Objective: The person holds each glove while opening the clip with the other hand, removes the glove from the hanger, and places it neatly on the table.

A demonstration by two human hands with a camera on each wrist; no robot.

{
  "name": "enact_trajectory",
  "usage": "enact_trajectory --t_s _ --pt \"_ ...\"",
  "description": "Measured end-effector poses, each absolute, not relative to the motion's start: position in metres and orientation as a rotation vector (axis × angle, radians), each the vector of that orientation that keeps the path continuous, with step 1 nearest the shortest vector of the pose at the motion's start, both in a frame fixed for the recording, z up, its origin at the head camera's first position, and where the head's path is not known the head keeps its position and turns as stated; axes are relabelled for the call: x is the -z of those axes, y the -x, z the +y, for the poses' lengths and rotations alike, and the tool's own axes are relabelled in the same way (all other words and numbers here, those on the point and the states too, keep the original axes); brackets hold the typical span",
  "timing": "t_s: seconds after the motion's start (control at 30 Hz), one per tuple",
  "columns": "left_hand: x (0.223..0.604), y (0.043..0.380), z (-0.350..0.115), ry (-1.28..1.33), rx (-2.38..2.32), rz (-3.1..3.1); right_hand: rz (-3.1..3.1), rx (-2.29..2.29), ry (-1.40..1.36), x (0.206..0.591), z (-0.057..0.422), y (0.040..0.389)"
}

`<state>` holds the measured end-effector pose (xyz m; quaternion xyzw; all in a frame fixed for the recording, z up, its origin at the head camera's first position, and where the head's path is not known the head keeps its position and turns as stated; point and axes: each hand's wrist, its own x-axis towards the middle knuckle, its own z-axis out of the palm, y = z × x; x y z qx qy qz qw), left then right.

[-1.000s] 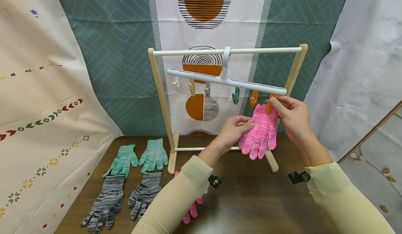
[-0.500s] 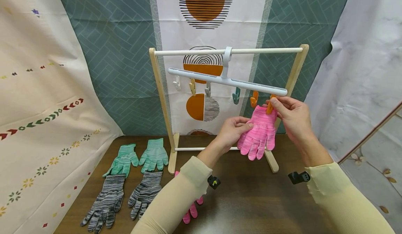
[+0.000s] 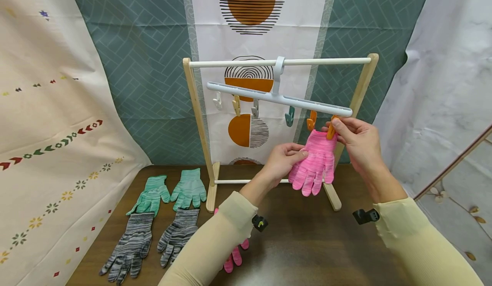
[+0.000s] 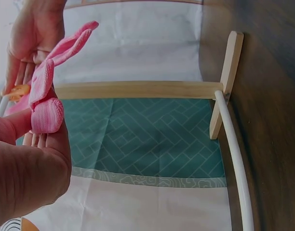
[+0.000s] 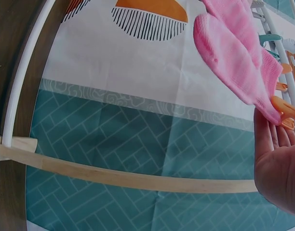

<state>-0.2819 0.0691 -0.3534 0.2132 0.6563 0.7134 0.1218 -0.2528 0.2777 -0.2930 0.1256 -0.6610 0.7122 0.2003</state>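
A pink knit glove point(image 3: 316, 162) hangs fingers down below the right end of the pale blue hanger point(image 3: 246, 92). My left hand point(image 3: 283, 159) pinches its side edge between thumb and fingers; the left wrist view shows the folded knit point(image 4: 47, 115) under the thumb. At the cuff's right corner, my right hand point(image 3: 357, 143) pinches an orange clip point(image 3: 332, 128), which overlaps the cuff. In the right wrist view the orange clip point(image 5: 284, 107) sits at the glove's cuff corner, with the fingers behind it. A second orange clip point(image 3: 311, 121) hangs just left of the cuff.
The hanger hooks over the white top rod of a wooden rack point(image 3: 196, 115), tilted down to the right. Several other clips, one a teal clip point(image 3: 290, 116), hang along it. Green gloves point(image 3: 188, 188), grey striped gloves point(image 3: 130, 245) and another pink glove point(image 3: 235, 258), partly under my left sleeve, lie on the table.
The pink glove's lower part has swung slightly left, along with my left hand. My right hand keeps its pinch on the orange clip at nearly the same place.
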Motion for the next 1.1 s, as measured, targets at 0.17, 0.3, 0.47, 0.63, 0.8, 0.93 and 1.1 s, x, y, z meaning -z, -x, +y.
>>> enact_trajectory --t_s 0.17,0.3,0.47,0.63,0.8,0.93,1.1 --pt "0.356 0.281 0.065 -0.612 -2.084 1.914 -1.816 -2.009 -0.366 0.293 0.278 0.254" --pt "0.36 0.283 0.062 -0.596 -2.081 1.922 -1.789 -2.028 -0.386 0.293 0.28 0.256" --pt "0.366 0.283 0.057 -0.592 -2.081 1.954 -1.775 -2.037 -0.396 0.293 0.282 0.257" --pt "0.368 0.278 0.051 -0.552 -2.114 1.957 -1.781 -2.032 -0.392 0.294 0.283 0.257" --pt "0.373 0.274 0.043 -0.506 -2.156 1.921 -1.82 -1.996 -0.373 0.295 0.285 0.258" --pt "0.379 0.272 0.039 -0.479 -2.179 1.918 -1.853 -1.967 -0.359 0.296 0.286 0.258" --pt "0.383 0.267 0.033 -0.447 -2.199 1.924 -1.879 -1.951 -0.364 0.296 0.287 0.257"
